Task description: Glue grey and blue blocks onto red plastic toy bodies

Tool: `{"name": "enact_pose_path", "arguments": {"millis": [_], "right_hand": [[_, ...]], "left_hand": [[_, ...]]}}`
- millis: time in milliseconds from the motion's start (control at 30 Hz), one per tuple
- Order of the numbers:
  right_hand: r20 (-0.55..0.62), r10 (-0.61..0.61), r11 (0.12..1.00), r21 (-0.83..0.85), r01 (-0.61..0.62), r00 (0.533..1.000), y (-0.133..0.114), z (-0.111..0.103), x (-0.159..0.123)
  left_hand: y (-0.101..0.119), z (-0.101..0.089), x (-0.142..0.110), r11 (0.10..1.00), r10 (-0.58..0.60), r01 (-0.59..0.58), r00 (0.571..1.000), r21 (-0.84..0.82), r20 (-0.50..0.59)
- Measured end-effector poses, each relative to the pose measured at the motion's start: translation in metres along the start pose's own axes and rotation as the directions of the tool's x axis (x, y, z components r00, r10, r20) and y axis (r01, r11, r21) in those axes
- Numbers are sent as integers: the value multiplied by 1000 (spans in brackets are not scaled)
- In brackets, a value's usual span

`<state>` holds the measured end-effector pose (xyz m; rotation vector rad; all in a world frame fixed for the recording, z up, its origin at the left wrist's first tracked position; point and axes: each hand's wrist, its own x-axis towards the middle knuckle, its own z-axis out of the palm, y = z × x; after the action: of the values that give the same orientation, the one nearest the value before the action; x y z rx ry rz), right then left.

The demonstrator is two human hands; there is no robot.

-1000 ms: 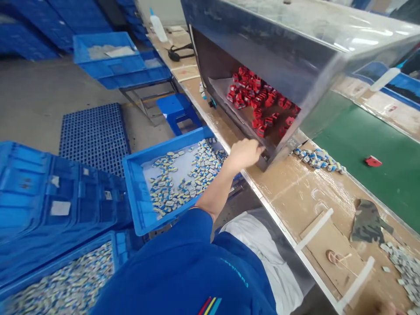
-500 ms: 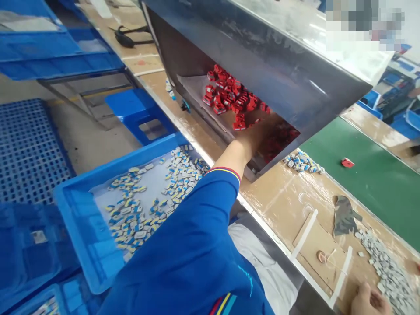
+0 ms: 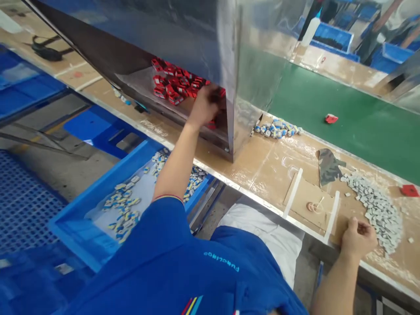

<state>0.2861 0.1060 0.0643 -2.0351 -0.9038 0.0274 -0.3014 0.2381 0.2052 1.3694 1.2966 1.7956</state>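
My left hand reaches into an open-fronted metal box, among small red plastic parts heaped on its floor. The fingers of that hand point inward and are shaded, so their grip is unclear. On the bench, my right hand rests with curled fingers at the edge of a pile of small grey pieces. Whatever those fingers hold is hidden. Left of this hand lies a cardboard piece between white strips, with a small round reddish-brown item on it.
A blue tray of grey, blue and yellow parts stands below the bench edge. More such parts lie beside the metal box. Camouflage cloth lies near the grey pile. One red part sits on the green belt.
The view has swung right. My left hand, earlier hidden deep in the box, now shows near its right opening. My right hand remains beside the grey pieces, with more of its arm visible.
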Motion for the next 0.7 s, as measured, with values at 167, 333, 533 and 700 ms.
{"name": "enact_pose_path", "arguments": {"millis": [167,333,533,700], "right_hand": [[14,-50,998,34,50,999,2,2,1],[23,-89,995,56,88,996,0,2,0],[81,-78,993,89,71,994,0,-2,-3],[74,-79,986,151,67,994,0,-7,-18]], "left_hand": [[9,-24,-119,994,-106,108,992,22,-75],[26,23,-214,908,-375,384,923,-166,86],[10,121,-230,701,-505,670,709,-244,493],[-13,172,-244,478,-538,850,483,-222,691]]}}
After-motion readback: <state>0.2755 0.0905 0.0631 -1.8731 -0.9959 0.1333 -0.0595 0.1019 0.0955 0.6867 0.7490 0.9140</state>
